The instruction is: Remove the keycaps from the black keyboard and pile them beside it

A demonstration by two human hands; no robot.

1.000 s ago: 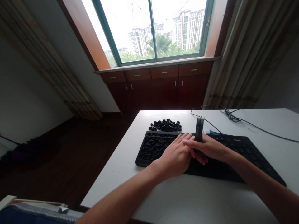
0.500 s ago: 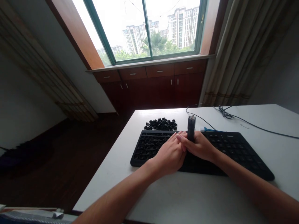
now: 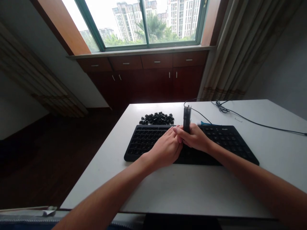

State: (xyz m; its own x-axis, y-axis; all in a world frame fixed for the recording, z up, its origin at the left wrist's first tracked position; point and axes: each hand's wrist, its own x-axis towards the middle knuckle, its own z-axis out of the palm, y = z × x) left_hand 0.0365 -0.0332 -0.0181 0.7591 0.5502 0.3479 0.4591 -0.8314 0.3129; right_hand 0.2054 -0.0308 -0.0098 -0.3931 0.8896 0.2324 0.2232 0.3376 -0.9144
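A black keyboard (image 3: 144,140) lies across the white table, and many of its left-side keys are off, leaving bare sockets. My right hand (image 3: 195,137) is closed round a dark handheld tool (image 3: 187,118), held upright over the middle of the keyboard. Small metal parts show at the tool's top; its lower end is hidden by my fingers, and I cannot tell its exact kind. My left hand (image 3: 166,147) rests palm down on the keyboard, fingers stretched forward, their tips against my right hand. Behind the keyboard's left part sits a heap of loose black keycaps (image 3: 157,118).
A thin black cable (image 3: 254,123) runs over the table's right side, with a tied bundle (image 3: 222,107). Near it lies a small bent wire (image 3: 238,120). Something blue (image 3: 207,123) lies behind the keyboard. The table's left edge (image 3: 96,155) drops to a dark floor.
The view has tilted down and shifted, so everything sits higher and further left. Both hands and the upright tool keep about the same place over the keyboard.
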